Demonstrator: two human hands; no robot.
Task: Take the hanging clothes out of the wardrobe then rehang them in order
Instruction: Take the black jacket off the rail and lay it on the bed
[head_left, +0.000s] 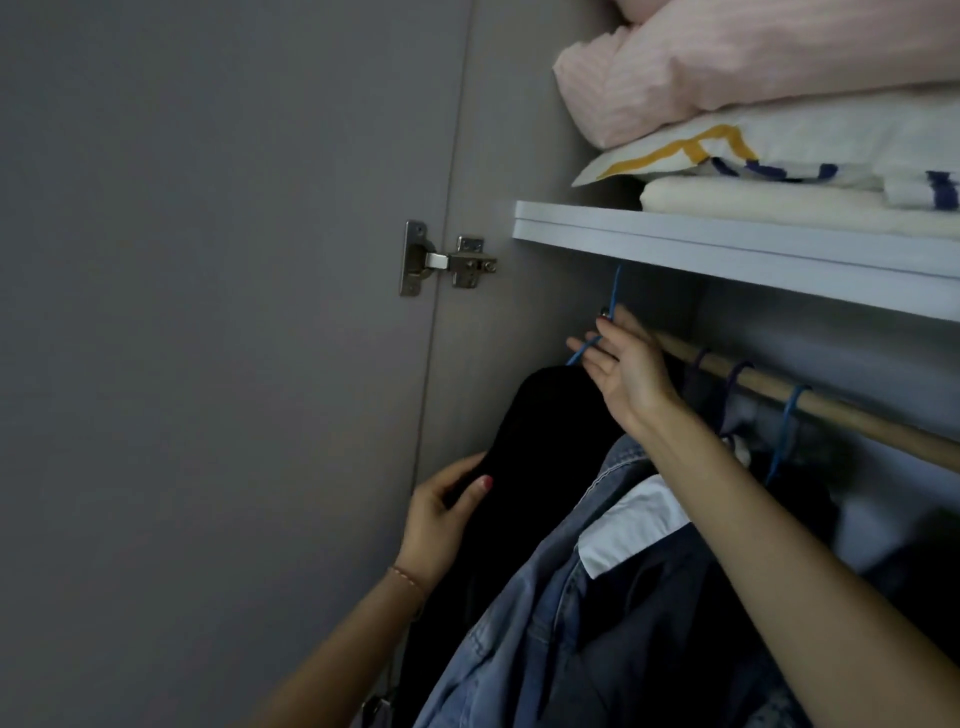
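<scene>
A black garment (545, 457) hangs on a blue hanger (613, 301) at the far left end of the wooden rail (831, 405). My right hand (623, 364) is raised at the rail's left end, its thumb and fingers pinching the blue hanger's neck. My left hand (447, 514) grips the black garment's left shoulder from the side. A blue denim jacket (535, 623) and a dark garment with a white collar (634, 525) hang just to the right, under my right forearm. More hanger hooks (789, 415) sit further along the rail.
A white shelf (727, 249) runs just above the rail, stacked with folded pink, white and patterned bedding (753, 104). The grey wardrobe door (208, 312) stands open on the left, with a metal hinge (447, 260) at the side panel.
</scene>
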